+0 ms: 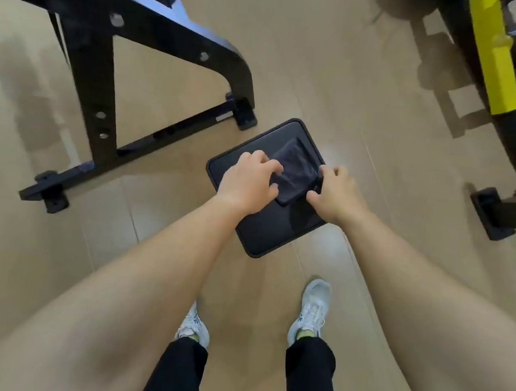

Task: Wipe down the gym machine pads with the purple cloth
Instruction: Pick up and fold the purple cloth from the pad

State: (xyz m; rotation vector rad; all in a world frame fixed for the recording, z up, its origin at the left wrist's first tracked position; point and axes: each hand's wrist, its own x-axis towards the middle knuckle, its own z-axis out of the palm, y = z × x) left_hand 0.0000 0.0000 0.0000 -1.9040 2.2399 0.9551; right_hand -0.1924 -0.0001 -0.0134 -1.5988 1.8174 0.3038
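Note:
A black rectangular machine pad (273, 232) sits in the middle of the view, above the tan floor. A dark purple cloth (294, 170), folded, lies on the pad's far half. My left hand (248, 183) grips the cloth's left edge with curled fingers. My right hand (332, 192) pinches the cloth's right edge at the pad's right rim. Both forearms reach down from the bottom corners. The cloth's near corners are partly hidden under my fingers.
A black steel machine frame (105, 61) with bolts and floor feet stands at the upper left. A yellow and black machine (493, 61) stands at the upper right, its foot (490, 213) on the floor. My white shoes (311, 312) are below the pad.

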